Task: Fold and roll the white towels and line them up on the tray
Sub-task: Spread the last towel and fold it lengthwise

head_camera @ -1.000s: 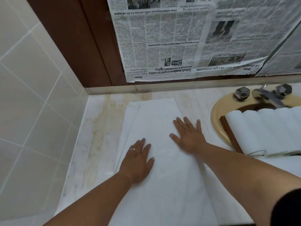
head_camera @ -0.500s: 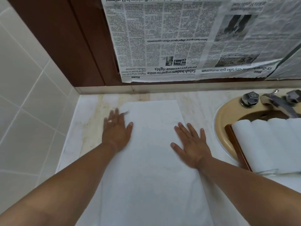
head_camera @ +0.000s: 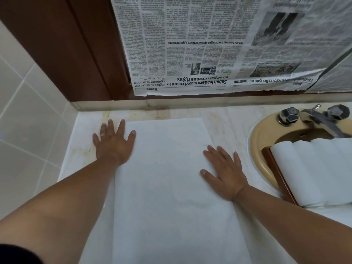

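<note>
Since the earlier frames the left hand (head_camera: 114, 144) has slid from the middle of the towel (head_camera: 167, 187) out to its left edge, near the far corner at centre left of the frame. The right hand (head_camera: 225, 172) has hardly shifted.

The fingers of both hands lie straight and spread, palms down, gripping nothing. The left fingers reach partly onto the counter (head_camera: 228, 121), and the right ones press the towel's right edge. One ring (head_camera: 102, 134) shows on the left hand.

One towel lies flat, lengthwise down the middle of the frame. Its near end runs off the bottom, and its number of layers cannot be told.

At the right, one wooden tray (head_camera: 276, 174) sits across the sink (head_camera: 256, 149). Only its left rim shows beneath four rolled towels (head_camera: 304, 168), the last of them cut off by the frame's edge. Two tap knobs (head_camera: 289, 115) flank one spout (head_camera: 323, 121). Newspaper (head_camera: 209, 44) covers the wall above.
</note>
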